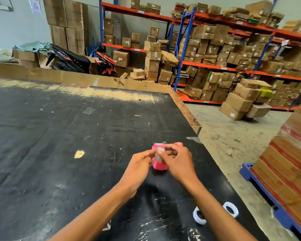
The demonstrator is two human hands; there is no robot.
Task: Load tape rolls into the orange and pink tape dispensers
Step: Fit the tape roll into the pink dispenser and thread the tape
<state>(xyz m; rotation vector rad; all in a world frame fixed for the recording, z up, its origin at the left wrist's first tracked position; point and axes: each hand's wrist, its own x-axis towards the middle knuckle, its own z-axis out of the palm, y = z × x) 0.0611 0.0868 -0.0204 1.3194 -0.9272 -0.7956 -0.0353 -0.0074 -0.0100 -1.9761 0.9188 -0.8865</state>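
A pink tape dispenser [159, 165] stands on the black table [76, 136], partly behind my fingers. My left hand [137, 164] and my right hand [178, 160] meet above it, both pinching a short clear strip of tape [159, 154] between their fingertips. Just past my right hand peeks the top of the orange tape dispenser [178, 144], mostly hidden. Two white tape rolls lie near the table's front right: one roll [199, 216] beside my right forearm, the other roll [231, 208] closer to the edge.
The table's right edge [189, 117] drops to a concrete floor. A blue pallet stacked with cartons [288, 171] stands at the right. Shelving full of boxes [233, 58] and two scooters [87, 61] fill the back. Scraps of paper [79, 153] dot the tabletop.
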